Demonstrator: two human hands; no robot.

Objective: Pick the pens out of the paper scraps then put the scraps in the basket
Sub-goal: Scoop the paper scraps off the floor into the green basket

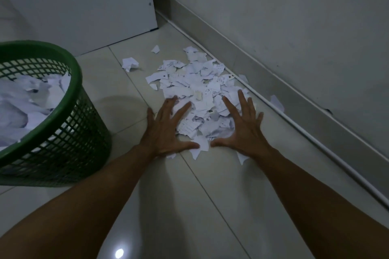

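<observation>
A pile of white paper scraps (196,88) lies on the pale tiled floor near the wall. My left hand (168,130) rests flat on the pile's near left edge, fingers spread and straight. On the near right edge my right hand (242,126) lies the same way, thumb pointing inward. The two thumbs almost meet around the closest scraps. A green mesh basket (69,111) stands at the left, holding several crumpled white papers. No pen shows in the pile or on the floor.
A crumpled paper ball (130,64) and a small scrap (155,49) lie apart behind the pile. One stray scrap (276,103) sits by the skirting board (273,82). A white cabinet panel (94,6) stands behind the basket.
</observation>
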